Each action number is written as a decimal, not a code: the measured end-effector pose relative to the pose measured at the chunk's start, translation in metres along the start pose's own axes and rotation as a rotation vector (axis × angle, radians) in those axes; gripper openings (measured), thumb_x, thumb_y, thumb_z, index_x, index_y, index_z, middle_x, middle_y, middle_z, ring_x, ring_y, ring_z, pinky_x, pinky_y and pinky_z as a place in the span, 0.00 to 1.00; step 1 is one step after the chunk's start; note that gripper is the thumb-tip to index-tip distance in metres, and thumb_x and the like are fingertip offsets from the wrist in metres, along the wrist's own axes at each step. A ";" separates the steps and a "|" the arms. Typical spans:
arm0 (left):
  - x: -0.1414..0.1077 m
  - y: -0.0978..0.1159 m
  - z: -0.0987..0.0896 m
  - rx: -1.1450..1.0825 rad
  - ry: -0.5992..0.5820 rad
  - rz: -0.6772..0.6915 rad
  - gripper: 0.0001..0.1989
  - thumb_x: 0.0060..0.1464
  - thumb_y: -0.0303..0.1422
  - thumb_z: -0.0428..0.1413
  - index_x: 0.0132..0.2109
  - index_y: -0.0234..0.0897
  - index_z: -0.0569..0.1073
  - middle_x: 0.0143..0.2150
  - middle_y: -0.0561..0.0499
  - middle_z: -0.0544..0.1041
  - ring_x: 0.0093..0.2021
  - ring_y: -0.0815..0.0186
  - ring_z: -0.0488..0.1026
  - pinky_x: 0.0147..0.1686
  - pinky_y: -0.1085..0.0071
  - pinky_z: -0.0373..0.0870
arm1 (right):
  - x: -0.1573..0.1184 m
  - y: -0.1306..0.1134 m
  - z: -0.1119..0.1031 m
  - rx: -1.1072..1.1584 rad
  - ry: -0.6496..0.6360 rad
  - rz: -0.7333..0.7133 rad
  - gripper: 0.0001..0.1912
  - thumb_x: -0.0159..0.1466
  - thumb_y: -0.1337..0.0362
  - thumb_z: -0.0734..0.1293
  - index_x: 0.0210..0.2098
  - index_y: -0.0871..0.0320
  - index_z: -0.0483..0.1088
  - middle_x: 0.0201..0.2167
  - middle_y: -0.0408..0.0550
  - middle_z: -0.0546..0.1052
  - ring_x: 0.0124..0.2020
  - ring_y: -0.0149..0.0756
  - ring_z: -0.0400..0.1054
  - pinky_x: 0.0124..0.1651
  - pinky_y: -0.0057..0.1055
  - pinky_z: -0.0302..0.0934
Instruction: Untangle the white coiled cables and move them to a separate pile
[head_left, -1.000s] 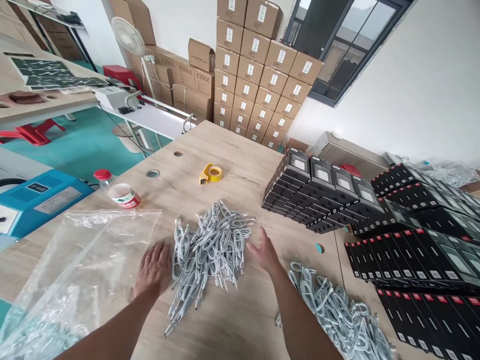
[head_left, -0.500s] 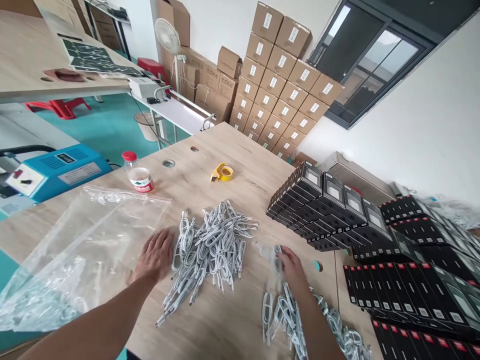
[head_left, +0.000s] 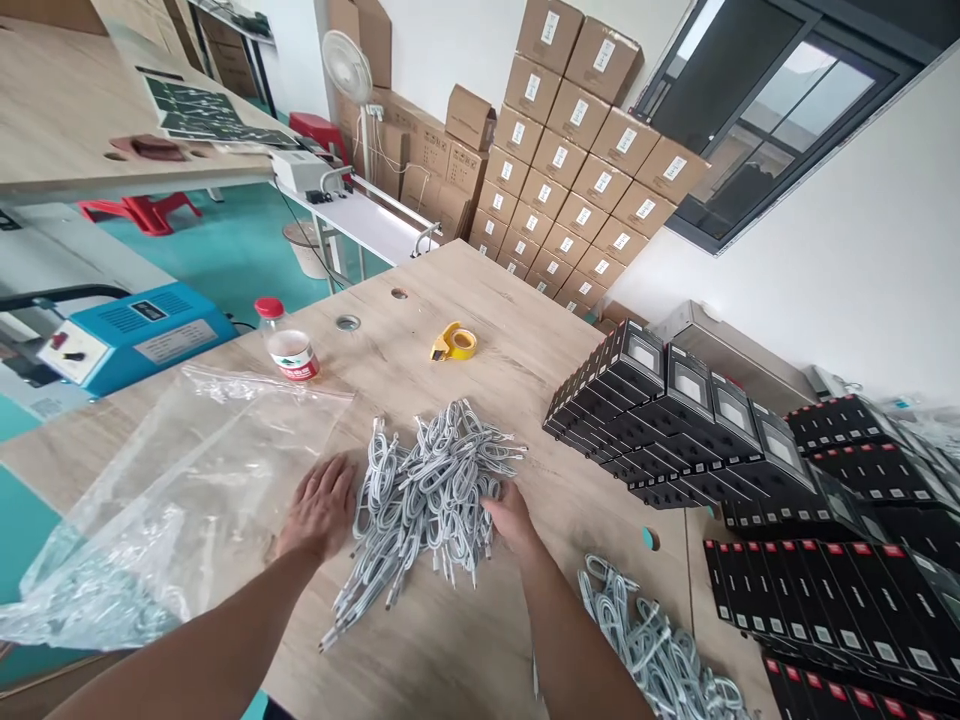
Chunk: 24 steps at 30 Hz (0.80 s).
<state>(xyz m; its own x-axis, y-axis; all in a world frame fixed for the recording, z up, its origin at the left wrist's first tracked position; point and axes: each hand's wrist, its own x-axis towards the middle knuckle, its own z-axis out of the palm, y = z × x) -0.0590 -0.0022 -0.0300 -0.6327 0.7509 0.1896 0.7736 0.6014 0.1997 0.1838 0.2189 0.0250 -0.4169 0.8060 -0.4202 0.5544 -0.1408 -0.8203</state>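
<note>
A heap of coiled grey-white cables lies on the wooden table in front of me. My left hand rests flat at the heap's left edge, fingers stretched out, beside a clear plastic bag. My right hand is at the heap's right edge, its fingers bent round a coiled cable; the fingertips are partly hidden among the cables. A second group of coiled cables lies at the lower right, partly covered by my right forearm.
A yellow tape dispenser and a red-capped bottle stand beyond the heap. Stacked black boxes rise at the right. A blue machine stands off the table's left edge. Brown cartons are piled by the wall.
My right hand has moved left, from above the right-hand cables, where it held a coiled cable, to the heap's right edge. My left hand stays flat. The view has shifted slightly.
</note>
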 end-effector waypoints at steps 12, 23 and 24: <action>0.000 0.000 0.001 -0.038 -0.009 -0.012 0.29 0.64 0.36 0.38 0.61 0.26 0.71 0.66 0.35 0.67 0.68 0.50 0.60 0.70 0.51 0.48 | 0.000 0.018 -0.008 0.012 0.120 0.100 0.09 0.48 0.59 0.66 0.28 0.54 0.65 0.26 0.42 0.74 0.29 0.37 0.70 0.29 0.29 0.63; -0.003 0.005 -0.001 -0.051 -0.018 -0.025 0.29 0.65 0.37 0.37 0.61 0.27 0.72 0.66 0.36 0.68 0.67 0.50 0.60 0.71 0.52 0.48 | -0.057 0.048 -0.145 -0.418 -0.077 0.084 0.12 0.43 0.64 0.70 0.29 0.55 0.72 0.29 0.46 0.78 0.34 0.45 0.73 0.33 0.33 0.61; -0.003 0.005 0.000 -0.050 -0.019 -0.028 0.29 0.65 0.37 0.37 0.61 0.27 0.72 0.66 0.36 0.68 0.68 0.50 0.60 0.71 0.52 0.48 | -0.059 0.050 -0.157 -0.520 -0.070 0.090 0.16 0.42 0.63 0.72 0.32 0.54 0.74 0.33 0.49 0.80 0.38 0.49 0.74 0.36 0.35 0.63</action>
<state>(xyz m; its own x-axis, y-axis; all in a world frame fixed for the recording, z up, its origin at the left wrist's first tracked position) -0.0531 -0.0019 -0.0296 -0.6526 0.7396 0.1648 0.7527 0.6078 0.2528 0.3488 0.2548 0.0698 -0.3887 0.7612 -0.5192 0.8666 0.1107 -0.4865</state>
